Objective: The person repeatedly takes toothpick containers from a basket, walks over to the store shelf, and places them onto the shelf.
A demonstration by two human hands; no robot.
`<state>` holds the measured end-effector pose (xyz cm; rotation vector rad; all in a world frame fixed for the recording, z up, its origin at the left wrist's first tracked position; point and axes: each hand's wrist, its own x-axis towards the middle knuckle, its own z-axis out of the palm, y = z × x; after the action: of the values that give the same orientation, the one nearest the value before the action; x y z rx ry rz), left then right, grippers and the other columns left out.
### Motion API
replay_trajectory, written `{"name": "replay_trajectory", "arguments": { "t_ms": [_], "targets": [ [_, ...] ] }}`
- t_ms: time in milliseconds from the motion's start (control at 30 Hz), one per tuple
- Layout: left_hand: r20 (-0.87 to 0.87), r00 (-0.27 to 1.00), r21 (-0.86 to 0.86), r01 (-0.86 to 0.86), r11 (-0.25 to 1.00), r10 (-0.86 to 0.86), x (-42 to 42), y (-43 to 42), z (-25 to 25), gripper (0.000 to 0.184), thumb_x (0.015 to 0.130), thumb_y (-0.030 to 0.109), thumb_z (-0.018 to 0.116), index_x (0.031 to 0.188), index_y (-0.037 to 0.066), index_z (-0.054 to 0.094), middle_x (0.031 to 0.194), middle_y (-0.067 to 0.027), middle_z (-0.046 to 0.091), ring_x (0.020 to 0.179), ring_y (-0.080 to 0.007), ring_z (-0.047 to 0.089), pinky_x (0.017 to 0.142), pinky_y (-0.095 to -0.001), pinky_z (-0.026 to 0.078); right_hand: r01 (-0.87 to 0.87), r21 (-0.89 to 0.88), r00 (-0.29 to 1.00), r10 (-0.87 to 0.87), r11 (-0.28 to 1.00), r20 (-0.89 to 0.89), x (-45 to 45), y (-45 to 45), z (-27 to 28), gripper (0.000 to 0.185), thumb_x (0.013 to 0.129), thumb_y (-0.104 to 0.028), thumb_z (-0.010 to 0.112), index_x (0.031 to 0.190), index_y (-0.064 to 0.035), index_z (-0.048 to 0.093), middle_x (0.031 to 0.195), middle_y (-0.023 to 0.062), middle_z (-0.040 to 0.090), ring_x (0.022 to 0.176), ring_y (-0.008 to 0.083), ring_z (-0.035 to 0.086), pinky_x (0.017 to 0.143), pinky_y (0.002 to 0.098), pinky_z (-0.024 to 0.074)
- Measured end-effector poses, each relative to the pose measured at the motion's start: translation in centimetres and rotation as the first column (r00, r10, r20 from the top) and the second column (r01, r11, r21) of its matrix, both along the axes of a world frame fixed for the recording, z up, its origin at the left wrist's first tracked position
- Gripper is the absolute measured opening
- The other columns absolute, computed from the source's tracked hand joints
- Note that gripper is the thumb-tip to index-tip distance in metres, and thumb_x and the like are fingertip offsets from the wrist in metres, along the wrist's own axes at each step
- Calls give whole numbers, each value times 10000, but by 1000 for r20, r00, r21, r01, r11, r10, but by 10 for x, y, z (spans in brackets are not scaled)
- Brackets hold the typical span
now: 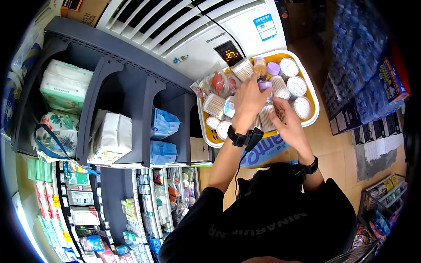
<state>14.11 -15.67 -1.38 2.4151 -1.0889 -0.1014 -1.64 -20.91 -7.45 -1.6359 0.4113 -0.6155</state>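
Note:
A yellow-and-white plastic basket is packed with clear round tubs of cotton swabs. My left hand reaches in over the middle, its fingers closed around a small container with a purple lid. The container's body is mostly hidden below the lid. My right hand is beside it, thumb and fingers apart, close to a swab tub; whether it touches that tub I cannot tell. Another purple-lidded container and an amber-coloured small jar lie farther back. Plastic-wrapped items with red parts fill the left corner.
A white appliance with a lit display stands behind the basket. Grey shelving at left holds tissue packs. Wrapped bottle packs are stacked at right. A black cable hangs down the appliance.

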Motion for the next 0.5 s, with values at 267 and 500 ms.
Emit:
{"name": "replay_trajectory", "arguments": {
  "t_ms": [267, 500],
  "targets": [
    [22, 994, -35, 105, 994, -104, 8, 0, -8, 411, 829, 271, 801, 1139, 9, 742, 1051, -246, 739, 954, -411, 714, 841, -462, 559, 5, -16, 1000, -5, 1000, 14, 4, 1, -10, 544, 977, -159, 651, 1450, 35, 467, 1387, 283, 593, 1318, 378, 580, 1116, 419, 439],
    [5, 995, -137, 103, 985, -104, 8, 1, -9, 448, 791, 191, 839, 1177, 8, 705, 1027, -233, 715, 874, -357, 728, 793, -435, 569, -6, -99, 1000, 4, 995, -22, 5, 1, -13, 612, 965, -204, 655, 1490, 31, 446, 1404, 294, 567, 1321, 406, 554, 1124, 442, 422]
  ]
}}
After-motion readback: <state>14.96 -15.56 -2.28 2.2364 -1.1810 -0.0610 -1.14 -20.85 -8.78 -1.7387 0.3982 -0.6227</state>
